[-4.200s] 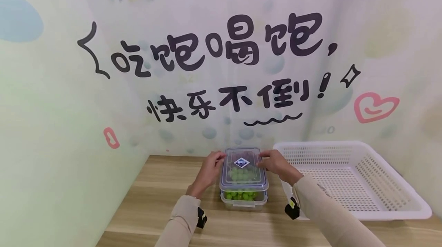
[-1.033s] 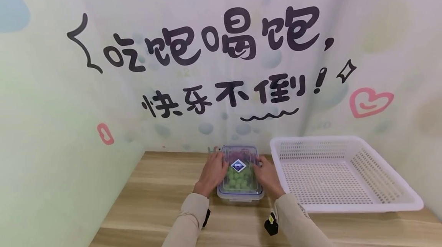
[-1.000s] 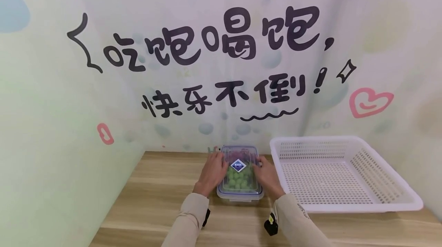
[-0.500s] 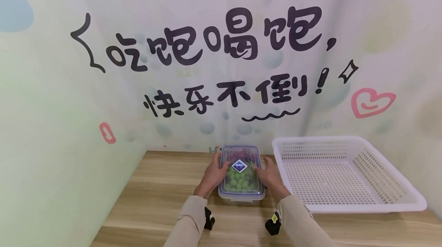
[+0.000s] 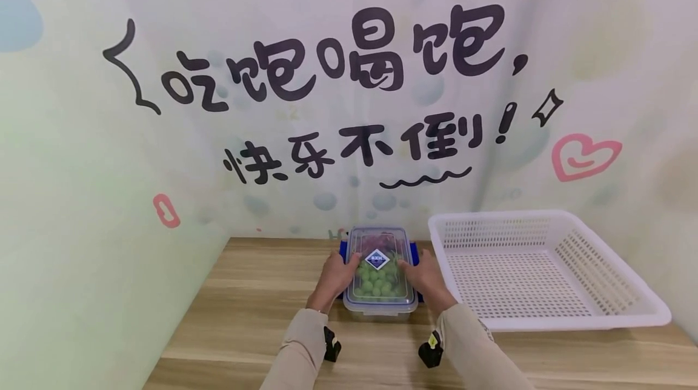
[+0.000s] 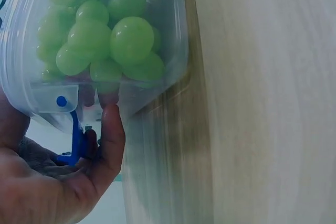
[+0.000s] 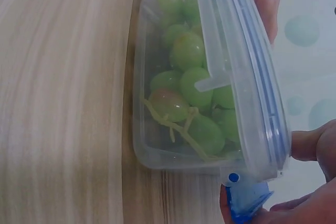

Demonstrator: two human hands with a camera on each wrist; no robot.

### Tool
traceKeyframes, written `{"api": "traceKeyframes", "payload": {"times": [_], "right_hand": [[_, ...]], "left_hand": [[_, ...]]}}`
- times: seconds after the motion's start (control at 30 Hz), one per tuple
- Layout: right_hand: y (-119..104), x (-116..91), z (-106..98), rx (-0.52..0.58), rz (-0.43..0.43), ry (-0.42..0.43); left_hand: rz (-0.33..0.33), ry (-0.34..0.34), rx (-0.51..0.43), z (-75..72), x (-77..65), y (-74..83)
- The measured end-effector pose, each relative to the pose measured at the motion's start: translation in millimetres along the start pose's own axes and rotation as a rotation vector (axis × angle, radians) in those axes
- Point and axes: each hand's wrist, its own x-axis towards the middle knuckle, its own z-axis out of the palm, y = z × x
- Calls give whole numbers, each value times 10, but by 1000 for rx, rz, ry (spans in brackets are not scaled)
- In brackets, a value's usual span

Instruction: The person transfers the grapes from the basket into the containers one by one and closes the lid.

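Note:
A clear plastic food container (image 5: 382, 315) of green grapes (image 6: 131, 40) stands on the wooden table, its blue-rimmed clear lid (image 5: 389, 293) lying flat on top. Something purplish-red shows through the lid's far part. My left hand (image 5: 334, 279) has its thumb on the lid's left edge, with fingers curled at the left blue latch (image 6: 79, 145). On the opposite side my right hand (image 5: 432, 279) presses its thumb on the lid, fingers at the right blue latch (image 7: 245, 203). Both latches stick outward from the sides.
A white perforated plastic basket (image 5: 523, 287) stands to the right, close to my right forearm. Behind the table (image 5: 245, 317) hangs a printed backdrop (image 5: 305, 196) with black lettering, and a pale wall (image 5: 71, 257) rises at the left.
Earlier the lid sat tilted with a gap at the front; it has come down flat. Both hands slid nearer along the sides, and the blue latches now show flared out.

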Motion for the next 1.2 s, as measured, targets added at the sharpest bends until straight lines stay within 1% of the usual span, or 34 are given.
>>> {"api": "traceKeyframes", "payload": {"times": [0.07,0.17,0.33,0.47,0.57,0.67,0.8,0.9,0.97,1.1,1.2], "right_hand": [[-9,-2,-3,-22,17,-5],[-13,1,-1,-40,25,-11],[4,0,21,-52,-22,3],[14,-8,51,1,-56,6],[20,-15,71,50,-62,-5],[19,-26,82,48,-61,-4],[-16,-46,89,2,-81,18],[-58,-63,83,-30,-95,45],[-75,-70,75,-28,-93,55],[-70,-71,69,12,-90,38],[-54,-68,69,33,-90,23]], "left_hand": [[15,11,-4,-5,-9,10],[19,30,-3,-1,-21,24],[-7,33,6,24,-34,47],[7,4,-16,39,-37,52],[26,-19,-24,42,-41,51],[40,-21,-8,47,-43,53],[58,12,36,67,-38,83],[54,40,70,85,-34,122],[45,51,79,94,-36,146],[27,52,73,97,-54,179],[13,39,68,89,-66,186]]}}
